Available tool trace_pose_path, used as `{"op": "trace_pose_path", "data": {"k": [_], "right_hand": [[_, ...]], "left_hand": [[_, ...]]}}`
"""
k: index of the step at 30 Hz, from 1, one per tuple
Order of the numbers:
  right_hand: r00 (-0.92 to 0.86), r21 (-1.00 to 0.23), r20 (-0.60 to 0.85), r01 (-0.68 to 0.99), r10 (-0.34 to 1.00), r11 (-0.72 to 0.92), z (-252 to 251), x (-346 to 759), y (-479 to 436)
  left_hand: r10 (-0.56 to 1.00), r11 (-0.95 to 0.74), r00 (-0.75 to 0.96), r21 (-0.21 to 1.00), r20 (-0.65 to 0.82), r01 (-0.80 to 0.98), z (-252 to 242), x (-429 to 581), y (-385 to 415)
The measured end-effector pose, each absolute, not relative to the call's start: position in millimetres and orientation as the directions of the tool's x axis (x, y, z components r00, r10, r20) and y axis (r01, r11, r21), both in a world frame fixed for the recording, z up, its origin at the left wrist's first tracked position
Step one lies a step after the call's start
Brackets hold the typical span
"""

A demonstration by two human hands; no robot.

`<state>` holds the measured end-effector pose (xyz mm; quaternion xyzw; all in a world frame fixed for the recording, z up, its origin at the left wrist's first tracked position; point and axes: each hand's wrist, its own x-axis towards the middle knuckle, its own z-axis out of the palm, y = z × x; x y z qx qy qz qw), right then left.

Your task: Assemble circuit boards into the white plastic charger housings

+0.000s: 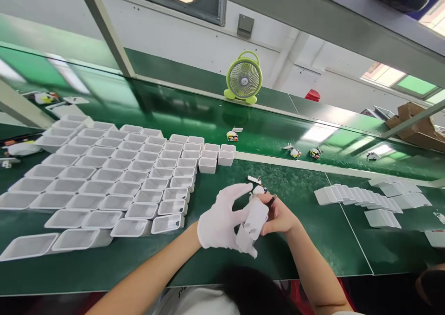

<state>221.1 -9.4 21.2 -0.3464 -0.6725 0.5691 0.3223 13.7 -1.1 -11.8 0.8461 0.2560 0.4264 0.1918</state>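
Note:
My left hand (219, 218), in a white glove, is wrapped round a white plastic housing (256, 218) in front of my body. My bare right hand (280, 216) grips the same housing from the right, with thumb and fingers at its edge. A dark band or strip shows at the right fingers; its kind is unclear. Just beyond the fingertips, a small assembly with a white flat piece (255, 180) and dark parts is partly hidden by my hands. The inside of the housing cannot be made out.
Rows of open white plastic boxes (120, 188) cover the left of the green table (295, 259). Stacked white boxes (358, 196) lie at the right. Small assemblies (232, 135) with coloured parts sit farther back. A green fan (244, 79) stands behind, below an overhead beam.

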Motion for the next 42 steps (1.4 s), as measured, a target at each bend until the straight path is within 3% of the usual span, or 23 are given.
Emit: {"op": "trace_pose_path", "data": {"k": [4,8,12,16,23,26,30,33,37,42], "right_hand": [[-0.326,-0.907,0.237,0.262,0.915,0.328,32.3,216.8,-27.2],[-0.274,-0.616,0.555,0.5,0.786,0.609,33.0,213.4,-33.4],[-0.28,-0.466,0.658,0.577,0.699,0.671,28.2,212.5,-33.7],[-0.28,-0.407,0.699,0.601,0.658,0.688,23.0,213.7,-32.8],[-0.275,-0.426,0.686,0.599,0.673,0.678,18.1,210.8,-36.3],[-0.226,-0.491,0.607,0.647,0.762,0.583,18.4,215.4,-29.5],[0.048,-0.596,0.295,0.79,0.954,0.145,24.9,236.7,24.5],[0.177,-0.56,0.232,0.828,0.956,-0.018,24.2,251.2,92.9],[0.264,-0.488,0.132,0.856,0.956,-0.169,9.3,250.3,165.0],[0.204,-0.395,0.043,0.903,0.978,-0.171,2.4,262.6,183.6]], "left_hand": [[0.492,-0.864,0.374,0.494,0.786,0.097,-17.2,8.4,3.2],[0.559,-0.807,0.319,0.59,0.765,0.001,-15.5,5.9,6.7],[0.589,-0.798,0.266,0.601,0.763,0.045,-9.4,9.4,2.0],[0.59,-0.806,0.207,0.58,0.78,0.114,2.2,15.2,-3.8],[0.658,-0.748,0.203,0.66,0.725,0.07,-1.6,14.8,-5.5],[0.645,-0.761,0.214,0.643,0.734,0.086,-10.9,12.9,-0.7],[0.712,-0.675,0.215,0.567,0.669,0.472,-21.8,18.9,9.1],[0.824,-0.493,0.232,0.451,0.517,0.744,-29.3,28.9,16.4],[0.915,-0.354,0.229,0.387,0.333,0.851,-35.0,40.1,29.0],[0.957,-0.266,0.2,0.358,0.209,0.895,-38.3,45.3,46.6]]}}
